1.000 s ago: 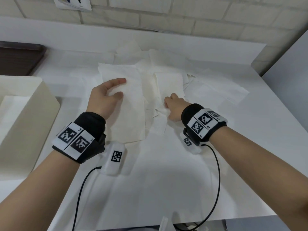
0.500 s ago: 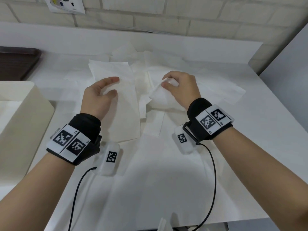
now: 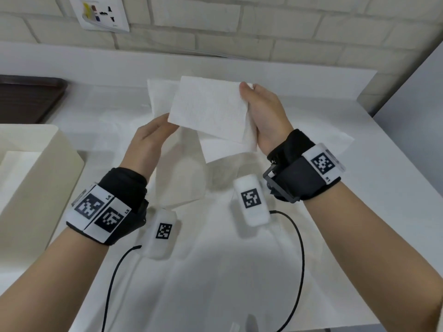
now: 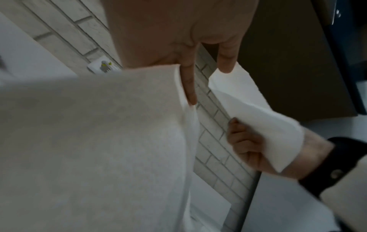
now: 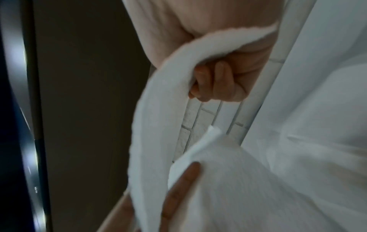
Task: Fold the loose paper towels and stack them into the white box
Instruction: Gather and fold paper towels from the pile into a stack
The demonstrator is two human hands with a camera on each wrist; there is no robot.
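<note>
A white paper towel (image 3: 208, 109) hangs in the air above the table, partly doubled over. My right hand (image 3: 247, 97) grips its right edge, thumb on top; in the right wrist view its fingers (image 5: 214, 81) curl round the paper towel (image 5: 158, 109). My left hand (image 3: 163, 123) pinches the lower left corner; two of its fingers (image 4: 188, 84) point straight out beside the towel's edge (image 4: 139, 125). The white box (image 3: 36, 183) stands at the left, with a folded towel (image 3: 16, 164) inside it.
More loose paper towels (image 3: 311, 142) lie spread over the white table (image 3: 239, 283) under and behind my hands. A dark tray (image 3: 28, 99) sits at the far left by the brick wall. A grey panel (image 3: 412, 97) bounds the table's right side.
My right hand has lifted one towel off the pile and raised it. My left hand has left the flat towel on the table and taken the lifted towel's lower left corner.
</note>
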